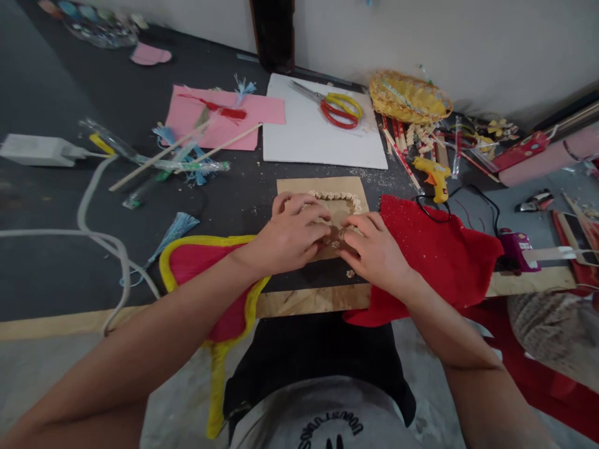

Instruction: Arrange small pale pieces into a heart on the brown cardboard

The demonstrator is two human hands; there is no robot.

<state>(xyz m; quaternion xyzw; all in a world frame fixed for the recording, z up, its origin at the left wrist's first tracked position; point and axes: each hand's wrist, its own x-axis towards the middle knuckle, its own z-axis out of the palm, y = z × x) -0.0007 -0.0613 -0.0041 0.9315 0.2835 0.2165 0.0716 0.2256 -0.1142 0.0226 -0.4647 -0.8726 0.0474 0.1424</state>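
A brown card [362, 187] lies before me with a curved row of small pale, flower-like pieces [334, 196] along its far part. My left hand [297, 234] rests over the card's left side, its fingers bent and spaced apart. At the right side, my right hand [374, 248] has thumb and fingers closed around one small pale piece, mostly hidden. The fingertips of both hands come close together over the card's near part, where more pale bits show. One loose piece [350, 274] sits on the dark table just below the card.
Red felt [435, 255] lies right of the card, by a yellow glue gun [435, 178]. Scissors [339, 109] rest on a white board [322, 149]. A wicker basket [412, 96] stands behind. Leftward are a yellow-edged pink fabric piece [201, 262], a tassel [175, 234] and a white cable [84, 212].
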